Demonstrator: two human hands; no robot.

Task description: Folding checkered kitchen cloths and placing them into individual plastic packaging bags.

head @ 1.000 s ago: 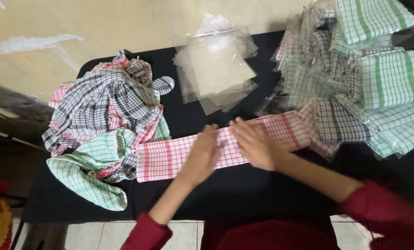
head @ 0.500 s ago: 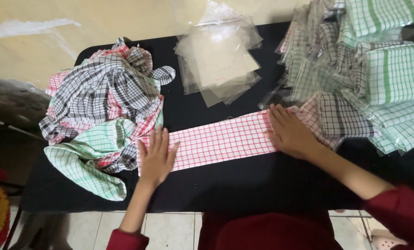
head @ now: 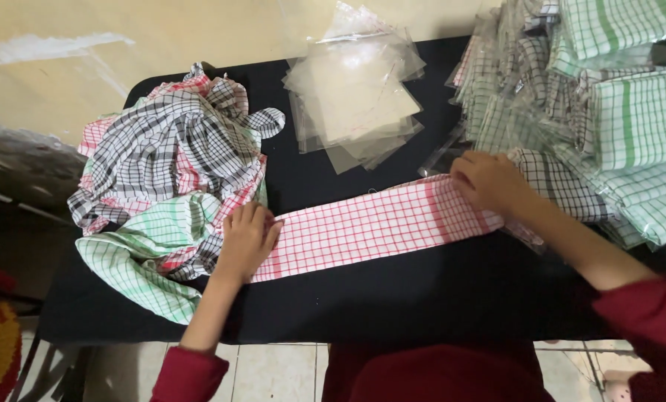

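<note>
A red-checked cloth (head: pixel 374 227), folded into a long strip, is lying along the table's (head: pixel 392 298) front edge. The left hand (head: pixel 247 240) is pressing flat and open on its left end, while the right hand (head: pixel 493 182) is resting fingers-down on its right end, gripping nothing.

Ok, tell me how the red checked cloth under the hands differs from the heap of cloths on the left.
The red checked cloth lies folded into one flat, long strip; the heap of cloths is crumpled and piled up. The strip is a single cloth in red and white; the heap mixes black, red and green checks. The left hand and right hand press the strip's two ends; the heap lies loose beside the left hand. Both are checked fabric on the black table.
</note>
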